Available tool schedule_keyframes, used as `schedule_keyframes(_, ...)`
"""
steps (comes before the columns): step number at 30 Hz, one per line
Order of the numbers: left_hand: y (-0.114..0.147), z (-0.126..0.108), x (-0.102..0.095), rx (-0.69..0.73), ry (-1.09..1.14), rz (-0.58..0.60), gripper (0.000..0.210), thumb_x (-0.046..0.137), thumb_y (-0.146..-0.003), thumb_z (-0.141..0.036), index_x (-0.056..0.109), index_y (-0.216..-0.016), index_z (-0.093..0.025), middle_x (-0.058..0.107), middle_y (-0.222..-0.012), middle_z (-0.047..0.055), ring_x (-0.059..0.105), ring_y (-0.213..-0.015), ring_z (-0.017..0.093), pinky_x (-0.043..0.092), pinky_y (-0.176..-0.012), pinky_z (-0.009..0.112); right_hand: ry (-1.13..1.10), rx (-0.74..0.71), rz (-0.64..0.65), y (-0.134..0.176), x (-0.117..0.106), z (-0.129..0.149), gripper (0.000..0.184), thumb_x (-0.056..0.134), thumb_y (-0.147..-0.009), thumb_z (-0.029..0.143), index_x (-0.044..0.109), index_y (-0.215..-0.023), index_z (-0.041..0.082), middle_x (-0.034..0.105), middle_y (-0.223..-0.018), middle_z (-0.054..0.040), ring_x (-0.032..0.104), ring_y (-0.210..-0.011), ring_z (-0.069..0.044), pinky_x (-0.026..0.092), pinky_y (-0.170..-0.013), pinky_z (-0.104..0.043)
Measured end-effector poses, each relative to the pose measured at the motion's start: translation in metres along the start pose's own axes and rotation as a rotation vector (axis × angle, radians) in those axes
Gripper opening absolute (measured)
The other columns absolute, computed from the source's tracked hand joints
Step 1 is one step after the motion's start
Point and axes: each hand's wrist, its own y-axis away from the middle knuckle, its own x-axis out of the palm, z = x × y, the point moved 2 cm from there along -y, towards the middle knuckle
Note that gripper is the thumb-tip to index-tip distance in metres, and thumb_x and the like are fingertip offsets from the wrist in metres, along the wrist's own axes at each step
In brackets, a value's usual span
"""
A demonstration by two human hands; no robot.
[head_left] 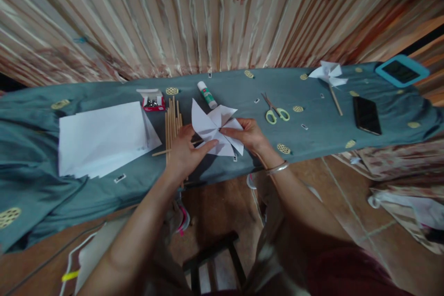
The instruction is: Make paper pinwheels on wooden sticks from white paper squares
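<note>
A white paper pinwheel (204,118) is held between my two hands above the cloth, its blades fanned around a small dark pin at the centre. My left hand (183,150) grips it from the left, thumb over the lower blades and the other fingers mostly hidden. A thin wooden stick (161,152) runs behind my left hand towards the pinwheel; whether the fingers hold it I cannot tell. My right hand (250,135) pinches the pinwheel from the right, thumb by the pin, fingers behind the paper.
Left of my hands lie a stack of white paper (102,138), a red box of pins (153,103) and several wooden sticks (171,118). A glue stick (207,95) is behind the pinwheel. To the right are scissors (274,110), another pinwheel (329,74), a phone (366,115) and a blue-framed tablet (402,70).
</note>
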Motion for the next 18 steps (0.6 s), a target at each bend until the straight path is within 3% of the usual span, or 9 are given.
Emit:
schedule_keyframes(6,-0.014,0.000,0.019,-0.232,0.533,-0.091,0.057,0.079,-0.058,-0.022,0.063,-0.112,-0.012,0.073,-0.088,0.006,0.068,-0.081,0.024,0.054,-0.072,0.032,0.024,-0.032,0.019,0.000,0.001,0.001,0.036,0.087,-0.046,0.042,0.070,-0.066,0.017,0.067,-0.059,0.0024,0.056,-0.050,-0.011,0.046,-0.049,-0.025)
schedule_keyframes(14,-0.018,0.001,0.026,-0.296,0.592,-0.153,0.060,0.079,-0.056,-0.025,0.065,-0.113,-0.013,0.074,-0.095,0.006,0.068,-0.091,0.026,0.054,-0.080,0.037,0.098,-0.063,0.032,-0.002,-0.003,-0.002,0.043,0.084,-0.048,0.046,0.070,-0.074,0.015,0.066,-0.061,0.0018,0.056,-0.052,-0.012,0.045,-0.048,-0.024)
schedule_keyframes(18,-0.020,0.004,0.030,-0.275,0.595,-0.186,0.054,0.080,-0.053,-0.025,0.068,-0.105,-0.014,0.075,-0.092,0.006,0.069,-0.087,0.026,0.055,-0.078,0.036,0.283,-0.183,-0.014,-0.001,-0.005,-0.002,0.041,0.078,-0.058,0.049,0.069,-0.078,0.014,0.063,-0.061,0.0015,0.055,-0.052,-0.012,0.041,-0.047,-0.024)
